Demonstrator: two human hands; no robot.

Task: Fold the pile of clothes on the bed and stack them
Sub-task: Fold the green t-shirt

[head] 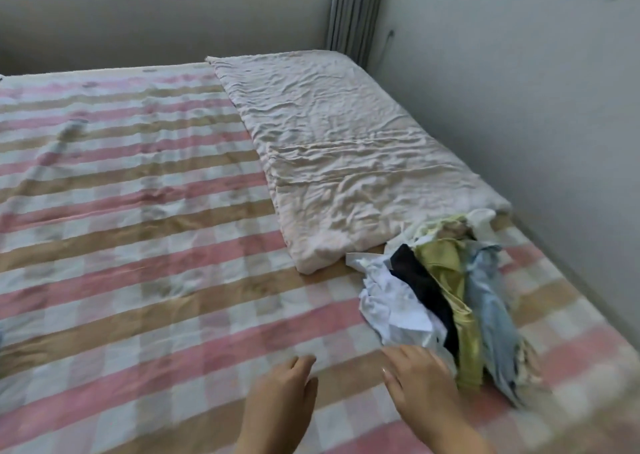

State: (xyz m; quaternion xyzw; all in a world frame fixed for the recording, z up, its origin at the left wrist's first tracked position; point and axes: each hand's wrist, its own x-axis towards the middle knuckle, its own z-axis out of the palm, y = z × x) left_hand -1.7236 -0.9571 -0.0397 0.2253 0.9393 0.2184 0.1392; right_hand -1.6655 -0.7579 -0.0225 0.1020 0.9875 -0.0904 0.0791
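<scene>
Head view looks down on the bed, with a folded cream quilt along its wall side. The pile of clothes lies unfolded just before the quilt's near end, a long heap running away from the person. The right hand is nearer, palm down with fingers spread, at the heap's near end and touching or just short of the white cloth. The left hand, loosely curled and holding nothing, lies further left, apart from the pile. No writing can be read.

The bed, in a pink-checked sheet, bears a folded cream quilt and a pile of clothes beside it
</scene>
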